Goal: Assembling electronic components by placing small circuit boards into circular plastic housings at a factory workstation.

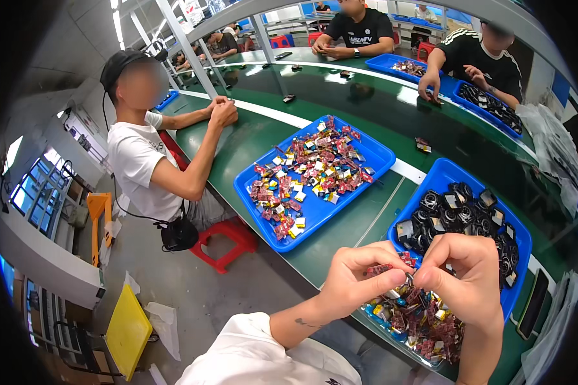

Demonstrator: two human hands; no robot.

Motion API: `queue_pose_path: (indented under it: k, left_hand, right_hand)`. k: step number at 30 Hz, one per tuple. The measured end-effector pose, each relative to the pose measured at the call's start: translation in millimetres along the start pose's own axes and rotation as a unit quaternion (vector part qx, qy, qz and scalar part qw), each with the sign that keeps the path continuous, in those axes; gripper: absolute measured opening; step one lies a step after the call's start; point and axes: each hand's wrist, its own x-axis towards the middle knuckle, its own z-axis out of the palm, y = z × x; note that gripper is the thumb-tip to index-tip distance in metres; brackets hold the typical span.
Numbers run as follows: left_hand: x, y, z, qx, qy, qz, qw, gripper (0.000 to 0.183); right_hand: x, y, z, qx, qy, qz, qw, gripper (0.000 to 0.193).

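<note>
My left hand [361, 281] pinches a small red circuit board [379, 270] between thumb and fingers. Its fingertips meet those of my right hand [464, 277], which is closed in a pinch at the board's end. What the right fingers grip is too small and covered to make out. Just below both hands lies a heap of red circuit boards [430, 330] with white, yellow and blue parts, in a tray at the table edge. Beyond my right hand, a blue tray [525, 240] holds black rounded parts [459, 208], some with pale rectangles.
Left of centre stands another blue tray [253, 221] heaped with red boards. A conveyor [340, 99] carries scattered small parts past seated co-workers. On the left sits a person in a white shirt [138, 157], by a red stool [221, 244]. A phone [532, 305] lies at the right.
</note>
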Motion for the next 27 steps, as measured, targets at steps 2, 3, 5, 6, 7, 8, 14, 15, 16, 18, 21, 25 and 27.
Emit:
queue_pose_path:
  k: [2,3,5,6,7,8,14,15,16,18,21,25,27]
  left_hand:
    - [2,0,3,-0.005,-0.011,0.007,1.0,0.008]
    - [4,-2,5,-0.007,-0.018,0.018,1.0,0.008]
    - [4,-6,5,-0.019,-0.027,0.013,0.999,0.008]
    - [2,-7,2,-0.031,-0.027,-0.004,0.999,0.008]
    - [4,-7,0,-0.022,-0.028,0.017,0.999,0.007]
    - [3,-6,0,-0.039,-0.021,0.017,0.999,0.007]
    - [8,-7,-5,-0.081,0.015,0.034,0.996,0.013]
    - [9,-9,-6,-0.088,0.019,0.034,0.995,0.012]
    - [10,-11,-8,-0.096,0.025,0.034,0.995,0.011]
    - [9,-14,-12,-0.068,0.052,0.028,0.996,0.013]
    - [6,-12,-16,0.006,0.083,0.022,0.996,0.016]
    - [1,-16,-22,0.054,0.098,0.006,0.994,0.014]
    - [2,-17,-21,0.069,0.1,0.004,0.993,0.013]
  right_hand:
    - [-2,-2,-1,0.003,-0.003,0.008,1.0,0.014]
    - [-3,-2,-2,0.017,-0.004,0.017,1.0,0.014]
    - [-5,1,-4,0.042,-0.005,0.046,0.998,0.015]
    - [-2,1,-2,0.078,-0.017,0.064,0.995,0.016]
    - [2,2,0,0.101,-0.035,0.078,0.991,0.016]
    - [4,1,1,0.113,-0.045,0.1,0.988,0.016]
    - [8,-4,-14,0.067,-0.035,0.084,0.994,0.012]
    - [8,-6,-20,-0.008,-0.045,0.065,0.997,0.01]
    - [8,-8,-26,-0.083,-0.056,0.047,0.994,0.009]
    - [10,2,-35,-0.171,-0.086,-0.046,0.98,0.01]
    - [8,16,-46,-0.273,-0.153,-0.062,0.948,0.011]
    - [12,22,-49,-0.429,-0.132,0.024,0.893,0.011]
    - [10,26,-52,-0.509,-0.083,0.034,0.856,0.014]
